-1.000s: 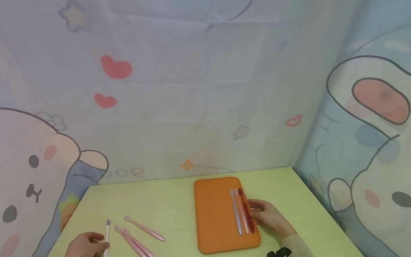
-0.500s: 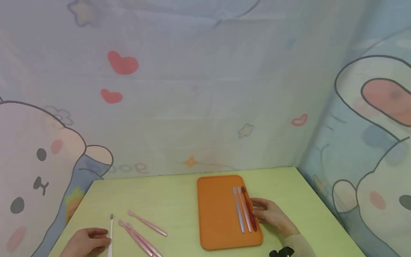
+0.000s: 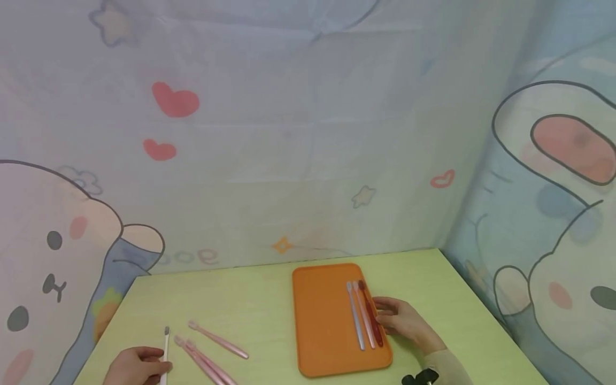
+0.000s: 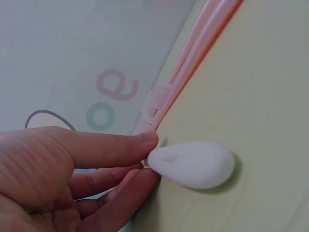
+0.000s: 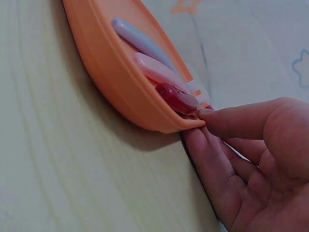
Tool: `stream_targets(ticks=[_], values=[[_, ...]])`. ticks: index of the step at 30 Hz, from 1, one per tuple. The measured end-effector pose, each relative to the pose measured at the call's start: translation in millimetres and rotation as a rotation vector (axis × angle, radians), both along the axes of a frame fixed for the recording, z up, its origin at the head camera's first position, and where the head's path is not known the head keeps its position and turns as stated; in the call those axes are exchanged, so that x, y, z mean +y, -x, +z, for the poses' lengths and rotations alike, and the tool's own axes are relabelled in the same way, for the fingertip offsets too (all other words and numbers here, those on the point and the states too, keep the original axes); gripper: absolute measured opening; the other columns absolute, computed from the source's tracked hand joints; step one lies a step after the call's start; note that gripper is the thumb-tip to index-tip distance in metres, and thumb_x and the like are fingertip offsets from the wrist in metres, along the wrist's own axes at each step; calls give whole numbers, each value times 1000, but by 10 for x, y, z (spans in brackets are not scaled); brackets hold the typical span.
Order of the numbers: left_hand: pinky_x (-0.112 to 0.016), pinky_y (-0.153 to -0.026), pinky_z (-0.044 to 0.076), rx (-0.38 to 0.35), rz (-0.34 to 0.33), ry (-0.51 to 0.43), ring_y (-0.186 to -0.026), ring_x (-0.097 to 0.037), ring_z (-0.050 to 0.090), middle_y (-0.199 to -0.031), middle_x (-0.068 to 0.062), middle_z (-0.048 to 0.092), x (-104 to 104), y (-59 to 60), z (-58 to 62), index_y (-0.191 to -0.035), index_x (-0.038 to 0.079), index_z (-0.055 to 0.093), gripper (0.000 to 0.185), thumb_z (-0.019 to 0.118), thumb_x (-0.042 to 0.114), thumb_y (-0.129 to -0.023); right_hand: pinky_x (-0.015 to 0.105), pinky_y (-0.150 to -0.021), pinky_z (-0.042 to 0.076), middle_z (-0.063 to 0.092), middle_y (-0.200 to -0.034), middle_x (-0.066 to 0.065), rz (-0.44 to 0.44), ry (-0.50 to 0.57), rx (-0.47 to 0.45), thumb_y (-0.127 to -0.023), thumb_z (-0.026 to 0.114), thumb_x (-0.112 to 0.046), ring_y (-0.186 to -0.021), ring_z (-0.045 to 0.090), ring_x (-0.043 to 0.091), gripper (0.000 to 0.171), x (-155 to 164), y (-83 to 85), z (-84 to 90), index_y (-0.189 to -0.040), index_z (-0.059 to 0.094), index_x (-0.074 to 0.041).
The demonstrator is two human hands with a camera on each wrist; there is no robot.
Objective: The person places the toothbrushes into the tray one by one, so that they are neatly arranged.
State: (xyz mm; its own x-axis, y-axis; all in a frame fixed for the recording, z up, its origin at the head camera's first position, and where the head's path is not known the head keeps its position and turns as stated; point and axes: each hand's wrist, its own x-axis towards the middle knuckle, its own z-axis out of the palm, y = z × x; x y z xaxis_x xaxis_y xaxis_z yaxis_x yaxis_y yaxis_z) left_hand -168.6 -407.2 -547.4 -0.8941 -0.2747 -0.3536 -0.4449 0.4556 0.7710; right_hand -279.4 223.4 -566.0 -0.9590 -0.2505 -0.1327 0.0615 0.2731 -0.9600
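The left hand (image 3: 138, 367) is pinching a white toothbrush (image 3: 166, 347) at near left; a careless sweep right could be scattering 3 pink toothbrushes (image 3: 220, 340). The right hand (image 3: 405, 323) is gripping the orange tray (image 3: 320, 321); raising its right rim could be sending 3 tray toothbrushes (image 3: 363, 315) sliding.

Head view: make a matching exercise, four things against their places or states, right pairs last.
1. white toothbrush
2. dark red toothbrush
3. orange tray
4. lavender toothbrush

A. edge gripped by the right hand
B. on the tray, farthest from the right hand
C. pinched in the left hand
D. on the tray, nearest the right hand

Pairs: 1-C, 2-D, 3-A, 4-B
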Motion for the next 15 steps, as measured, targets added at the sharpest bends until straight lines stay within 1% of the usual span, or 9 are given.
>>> stream_targets(ticks=[4,11,15], values=[[-38,-66,61,8,-6,49,-70,-21,71,-82,-6,72,22,-3,13,-112,-13,72,48,92,19,-82,38,-80,62,56,-146,34,5,3,1,-100,70,-3,-113,69,27,58,1,1,-3,-152,49,11],[-39,-66,61,4,-16,75,-69,-21,71,-80,-6,73,0,16,14,-109,-12,72,44,91,17,-82,37,-79,62,58,-145,32,10,13,4,-100,71,-4,-110,69,24,58,19,19,-27,-151,50,11],[-38,-65,59,-5,-21,111,-69,-21,71,-79,-5,73,-17,19,25,-108,-11,73,43,91,19,-82,37,-78,62,57,-146,33,13,16,9,-99,71,-3,-109,69,24,58,19,16,-27,-151,50,11]])
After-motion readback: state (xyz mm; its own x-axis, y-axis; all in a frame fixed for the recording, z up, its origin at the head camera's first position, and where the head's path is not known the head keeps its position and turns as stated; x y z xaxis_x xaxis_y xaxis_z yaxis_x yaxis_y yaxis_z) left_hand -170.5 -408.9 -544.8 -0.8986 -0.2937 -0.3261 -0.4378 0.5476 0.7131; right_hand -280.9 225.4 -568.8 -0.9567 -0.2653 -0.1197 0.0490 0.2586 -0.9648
